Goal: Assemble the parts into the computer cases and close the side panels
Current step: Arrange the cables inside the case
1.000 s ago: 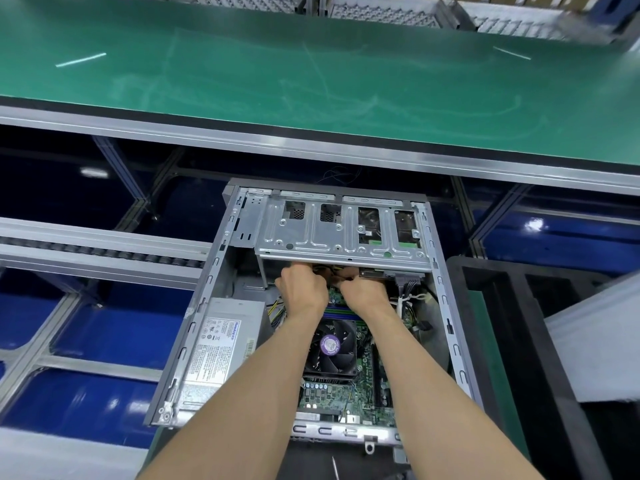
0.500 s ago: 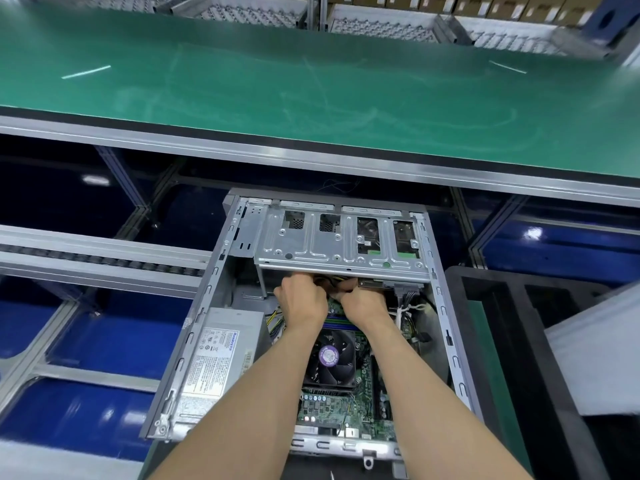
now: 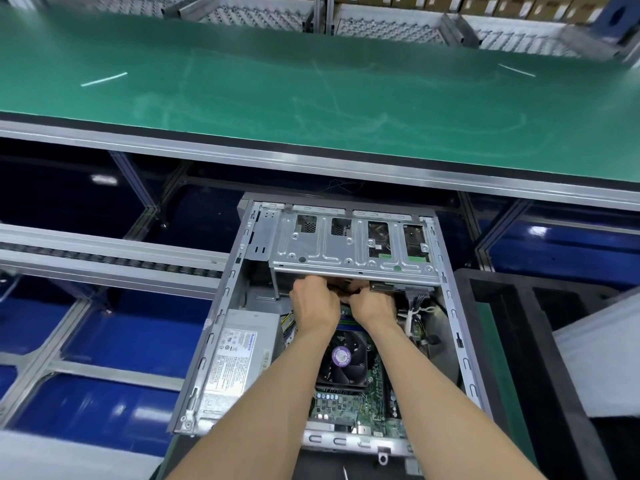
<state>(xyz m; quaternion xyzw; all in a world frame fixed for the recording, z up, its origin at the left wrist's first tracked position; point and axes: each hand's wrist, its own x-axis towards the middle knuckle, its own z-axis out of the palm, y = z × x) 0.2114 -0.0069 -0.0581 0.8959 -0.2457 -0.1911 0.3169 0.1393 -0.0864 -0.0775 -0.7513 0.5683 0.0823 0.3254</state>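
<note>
A scuffed green-matted desk point(image 3: 311, 91) with an aluminium edge spans behind the open grey metal computer case point(image 3: 457, 327). The left hand point(image 3: 313, 304) and right hand point(image 3: 372, 304) reach under its silver drive cage point(image 3: 346, 251); each grip's hold cannot be told.

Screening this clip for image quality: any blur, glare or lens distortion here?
Head view: wide-angle bending curves the green bench edge; streaky glare on it; lower-left blue panels smeared; computer case fairly sharp; fingers of left hand and right hand lost in shadow under drive cage.

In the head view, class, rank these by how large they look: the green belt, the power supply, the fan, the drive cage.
1. Green belt
2. Drive cage
3. Power supply, close to the cage, so unsure
4. Fan, partly hidden by arms
</note>
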